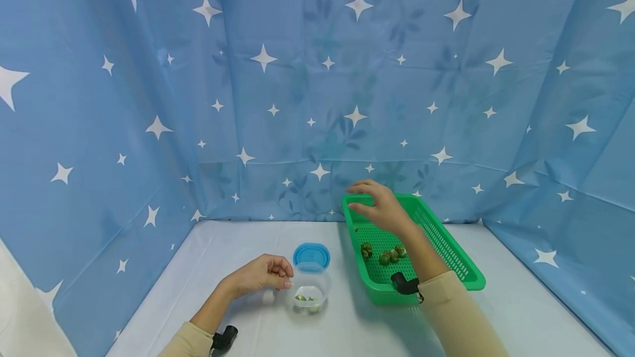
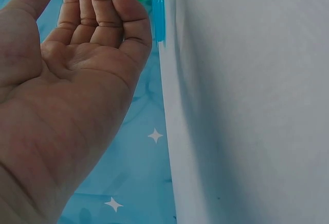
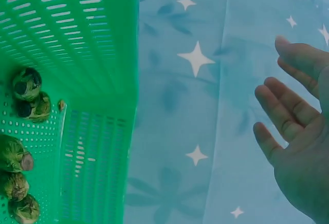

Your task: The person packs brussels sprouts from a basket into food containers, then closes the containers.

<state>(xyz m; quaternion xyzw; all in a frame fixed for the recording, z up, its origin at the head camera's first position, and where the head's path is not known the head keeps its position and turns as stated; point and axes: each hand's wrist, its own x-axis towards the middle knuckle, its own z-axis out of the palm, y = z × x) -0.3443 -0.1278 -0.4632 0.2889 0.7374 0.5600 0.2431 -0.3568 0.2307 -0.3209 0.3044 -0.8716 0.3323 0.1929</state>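
My left hand [image 1: 263,276] is at the left side of a clear plastic container [image 1: 322,286], thumb and forefinger at its rim, seeming to pinch it. Small green and pale pieces [image 1: 305,298] show through the container. In the left wrist view the other fingers [image 2: 134,16] are curled, and the container is out of sight. My right hand [image 1: 382,208] hovers over the far left part of a green basket [image 1: 473,281], holding nothing. Its fingers [image 3: 277,103] are spread and lightly bent in the right wrist view. Several Brussels sprouts [image 3: 15,153] lie on the basket floor.
A blue lid [image 1: 311,255] lies on the white table [image 1: 218,252] just behind the container. Blue curtains with white stars [image 1: 317,98] enclose the back and both sides. A small brown bit [image 3: 61,105] lies in the basket.
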